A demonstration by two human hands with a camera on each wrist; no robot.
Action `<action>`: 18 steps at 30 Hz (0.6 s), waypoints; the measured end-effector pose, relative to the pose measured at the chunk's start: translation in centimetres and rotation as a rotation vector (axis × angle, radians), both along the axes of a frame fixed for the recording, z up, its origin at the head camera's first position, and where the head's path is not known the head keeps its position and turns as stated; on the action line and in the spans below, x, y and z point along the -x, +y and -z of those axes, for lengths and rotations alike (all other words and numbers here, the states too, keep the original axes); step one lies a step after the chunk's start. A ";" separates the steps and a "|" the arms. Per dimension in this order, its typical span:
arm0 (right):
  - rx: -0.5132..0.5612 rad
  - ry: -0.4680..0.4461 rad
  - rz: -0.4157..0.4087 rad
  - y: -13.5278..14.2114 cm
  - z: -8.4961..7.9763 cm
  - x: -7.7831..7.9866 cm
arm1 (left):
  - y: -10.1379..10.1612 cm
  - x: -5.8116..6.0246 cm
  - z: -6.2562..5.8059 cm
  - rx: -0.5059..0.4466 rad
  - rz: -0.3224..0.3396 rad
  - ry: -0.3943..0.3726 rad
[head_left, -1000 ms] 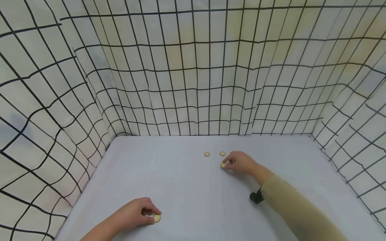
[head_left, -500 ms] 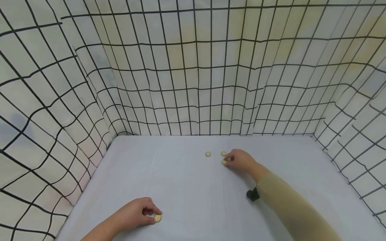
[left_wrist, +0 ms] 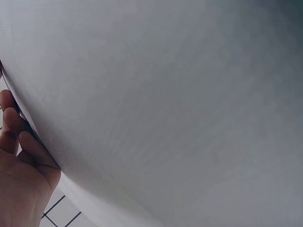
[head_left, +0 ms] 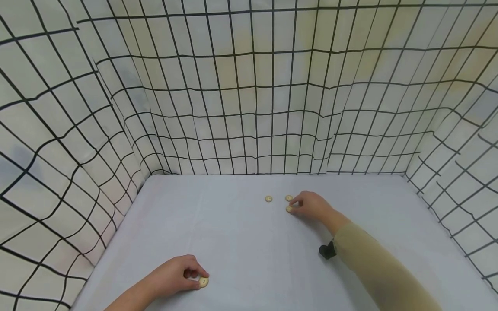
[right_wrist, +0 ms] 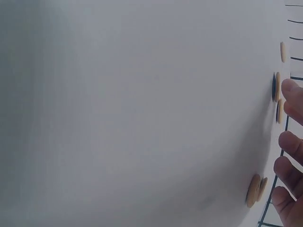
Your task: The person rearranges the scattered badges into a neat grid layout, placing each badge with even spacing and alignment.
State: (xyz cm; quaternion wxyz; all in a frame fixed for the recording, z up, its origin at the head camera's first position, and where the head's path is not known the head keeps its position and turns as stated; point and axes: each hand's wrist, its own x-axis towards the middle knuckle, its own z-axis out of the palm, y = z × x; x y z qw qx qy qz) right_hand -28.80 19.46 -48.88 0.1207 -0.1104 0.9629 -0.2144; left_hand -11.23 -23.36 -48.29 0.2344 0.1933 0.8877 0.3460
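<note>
In the head view, my left hand (head_left: 177, 274) is at the front left of the white table, pinching a pale yellow button (head_left: 204, 282) between thumb and forefinger. Farther back, my right hand (head_left: 313, 205) pinches another pale button (head_left: 289, 209) by its edge. Just behind that one lies a third button (head_left: 289, 198), with a further button (head_left: 269, 198) to its left. The left wrist view shows part of the left hand (left_wrist: 21, 175), but its button is hidden there. In the right wrist view, two overlapping discs (right_wrist: 254, 190) stand near the lower fingers of the right hand (right_wrist: 293, 142).
A white cloth-like surface (head_left: 233, 242) covers the table. White walls with a black grid (head_left: 241, 108) rise behind it and along both sides. A small black device (head_left: 328, 250) sits at the right wrist, beside the tan sleeve (head_left: 373, 263).
My right hand has slid its button a little farther back, close to the button behind it. The left hand keeps its place and its hold. The head view has shifted slightly.
</note>
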 end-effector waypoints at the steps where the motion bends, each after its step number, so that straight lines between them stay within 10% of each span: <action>1: -0.006 -0.002 0.003 0.2 0.0 0.1 | 0.0 0.0 0.0 -0.001 -0.002 -0.004; 18: 0.068 0.030 0.061 5.8 -0.7 -0.5 | 0.1 -0.1 -0.3 0.002 -0.011 -0.012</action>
